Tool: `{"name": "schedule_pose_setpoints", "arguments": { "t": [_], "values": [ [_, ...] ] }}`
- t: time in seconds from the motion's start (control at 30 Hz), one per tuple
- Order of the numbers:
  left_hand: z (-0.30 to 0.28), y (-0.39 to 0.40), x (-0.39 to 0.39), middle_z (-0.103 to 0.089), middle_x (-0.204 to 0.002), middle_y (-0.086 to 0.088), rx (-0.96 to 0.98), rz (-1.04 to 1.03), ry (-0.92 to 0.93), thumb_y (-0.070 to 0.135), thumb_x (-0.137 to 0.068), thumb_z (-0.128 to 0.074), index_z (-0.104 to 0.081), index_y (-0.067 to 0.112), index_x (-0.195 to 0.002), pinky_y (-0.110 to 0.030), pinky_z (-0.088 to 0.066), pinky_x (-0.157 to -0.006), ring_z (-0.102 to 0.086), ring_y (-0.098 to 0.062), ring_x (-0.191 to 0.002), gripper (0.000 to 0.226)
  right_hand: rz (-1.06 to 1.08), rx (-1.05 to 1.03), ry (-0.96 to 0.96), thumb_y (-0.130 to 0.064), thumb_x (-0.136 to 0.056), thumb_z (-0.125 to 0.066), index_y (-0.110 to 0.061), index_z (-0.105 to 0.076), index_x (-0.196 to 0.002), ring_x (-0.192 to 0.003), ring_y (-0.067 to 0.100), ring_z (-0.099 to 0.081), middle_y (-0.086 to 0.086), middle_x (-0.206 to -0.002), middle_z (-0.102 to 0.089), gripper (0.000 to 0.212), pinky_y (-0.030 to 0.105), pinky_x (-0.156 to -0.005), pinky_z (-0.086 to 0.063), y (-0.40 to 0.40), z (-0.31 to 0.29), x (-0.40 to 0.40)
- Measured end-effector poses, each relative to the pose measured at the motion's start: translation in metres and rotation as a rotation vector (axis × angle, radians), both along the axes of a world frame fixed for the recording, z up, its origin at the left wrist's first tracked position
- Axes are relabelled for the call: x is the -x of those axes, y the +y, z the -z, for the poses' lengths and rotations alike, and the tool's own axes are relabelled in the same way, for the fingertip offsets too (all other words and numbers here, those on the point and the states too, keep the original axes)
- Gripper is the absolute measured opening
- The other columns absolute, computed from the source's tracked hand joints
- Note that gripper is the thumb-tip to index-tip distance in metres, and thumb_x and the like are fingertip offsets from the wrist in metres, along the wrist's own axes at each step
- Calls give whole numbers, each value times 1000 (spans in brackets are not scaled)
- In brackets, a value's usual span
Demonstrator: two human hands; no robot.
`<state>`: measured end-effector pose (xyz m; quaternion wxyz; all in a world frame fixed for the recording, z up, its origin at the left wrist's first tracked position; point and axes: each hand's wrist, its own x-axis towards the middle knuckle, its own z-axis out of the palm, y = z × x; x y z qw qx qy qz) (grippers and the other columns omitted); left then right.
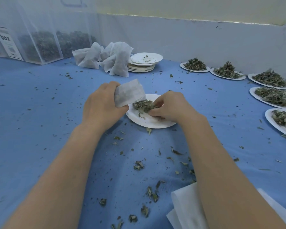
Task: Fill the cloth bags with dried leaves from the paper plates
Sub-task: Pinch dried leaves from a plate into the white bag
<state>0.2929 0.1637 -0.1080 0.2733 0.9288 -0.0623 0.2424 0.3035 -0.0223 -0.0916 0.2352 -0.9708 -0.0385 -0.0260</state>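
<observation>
**Bag held at plate, leaves gathered at frame centre**

Left hand point(100, 106) curled round a white cloth bag point(130, 93), gripping it by its lower corner, mouth tilted down toward the leaves. Right hand point(168, 105) with fingers bent, pinching into the pile of dried leaves point(143, 105) just beside the bag's opening. Both over a white paper plate point(153, 122) at centre frame, pile heaped on the plate's upper left, lower part bare but for crumbs.

Blue table cover point(40, 113) spread all round, wide open ground to the left and lower left, strewn with leaf scraps point(139, 165). Right edge crowded by loaded plates point(271, 79) in a row running from upper right down the frame's side, well apart from the hands. Above centre, a stack of used plates point(144, 63) touching filled cloth bags point(112, 59). Upper left, clear mesh-fronted bins point(45, 43) holding dark leaves, against a pale wall point(188, 38). Lower right, folded white cloth point(183, 210) partly hidden under the right forearm.

Bag fabric thin, slightly see-through, creased, bulging only a little
</observation>
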Motion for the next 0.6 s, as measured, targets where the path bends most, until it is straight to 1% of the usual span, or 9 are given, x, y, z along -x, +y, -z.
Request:
{"name": "schedule_pose_setpoints", "arguments": {
  "t": [0.07,0.1,0.17,0.23,0.33,0.4,0.5,0.53,0.6],
  "values": [
    [0,1,-1,-56,-107,-2,-9,-3,0,27,-75,-68,-52,20,-113,-31,-35,-71,-52,-26,-93,41,-8,-45,-31,-25,-80,-69,-13,-74,-90,-63,6,-51,2,-81,-70,16,11,-55,-41,-3,-1,-1],
    [0,1,-1,-56,-107,-2,-13,-7,-1,27,-75,-69,-52,20,-112,-31,-35,-70,-52,-26,-93,41,-4,-76,-51,-23,-81,-69,-15,-75,-88,-60,5,-49,1,-77,-69,12,9,-50,-38,-5,-3,0],
    [1,1,-1,-56,-107,-2,-26,-21,-12,27,-76,-69,-53,19,-112,-31,-34,-70,-52,-26,-93,41,14,-152,-114,-22,-82,-69,-19,-75,-90,-63,9,-53,1,-78,-68,9,9,-53,-39,-11,-9,1],
    [1,2,-1,-56,-108,-4,-47,-40,-21,26,-76,-67,-53,17,-113,-32,-35,-71,-52,-28,-93,41,30,-221,-188,-19,-82,-69,-19,-75,-89,-71,14,-59,3,-80,-70,8,9,-52,-40,-16,-17,3],
    [0,2,0,-57,-108,-7,-71,-48,-26,23,-76,-66,-54,15,-113,-33,-35,-74,-52,-30,-94,40,28,-251,-268,-17,-82,-68,-17,-74,-86,-83,19,-65,7,-85,-71,7,11,-58,-41,-17,-28,7],
    [0,1,0,-57,-107,-8,-88,-42,-27,24,-76,-66,-54,14,-113,-34,-35,-74,-52,-30,-94,39,-6,-281,-277,-18,-81,-70,-24,-74,-86,-84,14,-65,2,-89,-71,8,8,-61,-41,-14,-32,10],
    [0,-1,2,-56,-108,-7,-86,-16,-33,23,-75,-68,-54,14,-113,-34,-35,-76,-51,-30,-96,42,-91,-273,-267,-19,-79,-73,-26,-75,-94,-83,9,-62,-4,-93,-70,17,12,-69,-43,-5,-37,14],
    [0,-2,2,-56,-109,-6,-76,-5,-35,22,-74,-69,-54,15,-114,-33,-34,-76,-51,-28,-96,43,-129,-260,-264,-18,-79,-73,-26,-75,-96,-83,10,-62,-3,-92,-71,19,14,-73,-45,-1,-39,15],
    [-1,-6,4,-56,-107,-2,-26,19,-42,21,-71,-71,-54,18,-114,-31,-35,-76,-51,-25,-96,47,-208,-237,-250,-14,-79,-72,-25,-75,-95,-87,19,-63,3,-92,-72,20,27,-84,-49,6,-41,19]
  ]
}}
